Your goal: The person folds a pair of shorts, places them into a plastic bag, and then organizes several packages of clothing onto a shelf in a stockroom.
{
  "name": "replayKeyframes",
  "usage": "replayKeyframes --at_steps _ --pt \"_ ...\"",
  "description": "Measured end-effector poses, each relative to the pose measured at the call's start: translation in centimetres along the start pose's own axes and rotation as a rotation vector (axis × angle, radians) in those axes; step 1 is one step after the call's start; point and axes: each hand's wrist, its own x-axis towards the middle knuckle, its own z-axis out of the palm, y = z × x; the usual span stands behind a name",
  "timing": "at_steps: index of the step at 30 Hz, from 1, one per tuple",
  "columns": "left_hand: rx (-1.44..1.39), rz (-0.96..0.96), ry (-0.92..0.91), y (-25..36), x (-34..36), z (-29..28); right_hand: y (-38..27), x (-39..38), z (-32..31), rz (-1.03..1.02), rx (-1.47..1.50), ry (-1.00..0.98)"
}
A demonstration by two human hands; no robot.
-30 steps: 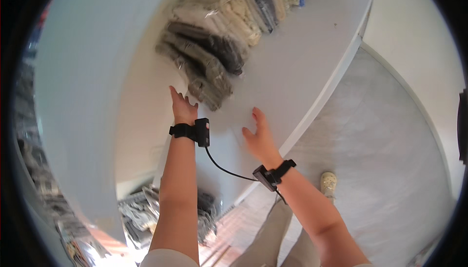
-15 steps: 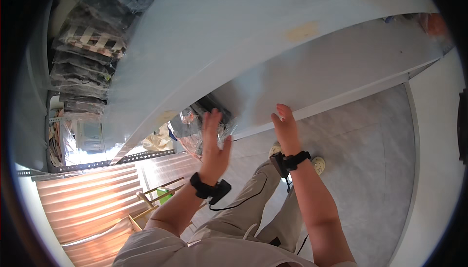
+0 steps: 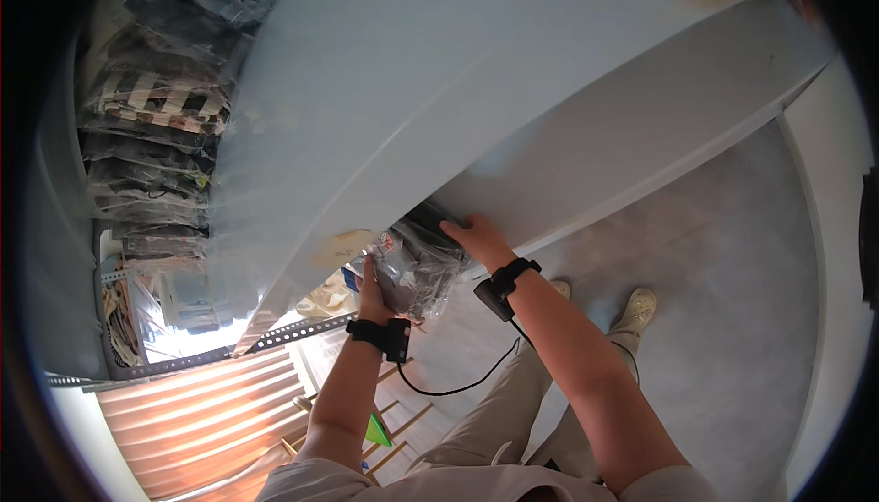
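A small pile of clear plastic bags with dark and grey folded cloth (image 3: 417,268) lies on the lower shelf, partly hidden under the shelf above. My left hand (image 3: 373,293) is at the pile's left side, its visible fingers stretched upward along the plastic; the rest are hidden. On the pile's right, my right hand (image 3: 481,238) reaches in, fingertips touching a dark package at the top and thumb apart from the fingers. Neither hand visibly closes round a bag. Both wrists wear black bands with a small box and cable.
The broad grey upper shelf (image 3: 366,81) overhangs the lower shelf board (image 3: 623,126). Several bagged garments (image 3: 151,172) are stacked at the far left. Below are a pleated orange curtain (image 3: 192,424), a wooden frame (image 3: 398,429) and grey floor (image 3: 714,300).
My right hand has moved left from beside the shelf edge to the bagged pile. My left hand has lowered to the pile's left side. The whole view has shifted slightly.
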Motion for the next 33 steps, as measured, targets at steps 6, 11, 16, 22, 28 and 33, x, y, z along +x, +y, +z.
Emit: replayKeyframes --at_steps 6,11,16,22,28,33 --pt "-0.097 -0.186 -0.199 0.3 1.2 -1.0 0.0 0.7 1.3 0.042 0.332 -0.144" --pt "0.051 -0.116 -0.127 -0.4 2.3 -1.9 -0.7 -0.6 2.2 -0.139 0.414 -0.051" --pt "0.057 -0.056 -0.264 0.5 2.6 1.7 -3.4 -1.4 -0.1 -0.161 0.390 0.076" --pt "0.144 -0.081 -0.435 3.2 3.1 11.5 -9.3 0.2 -5.4 -0.186 0.259 0.173" --pt "0.184 -0.024 -0.540 5.4 12.0 21.9 -17.1 3.9 -12.1 -0.389 0.045 0.381" --pt "0.200 0.028 -0.674 5.2 15.1 30.4 -20.6 7.7 -16.7 -0.441 -0.214 0.541"
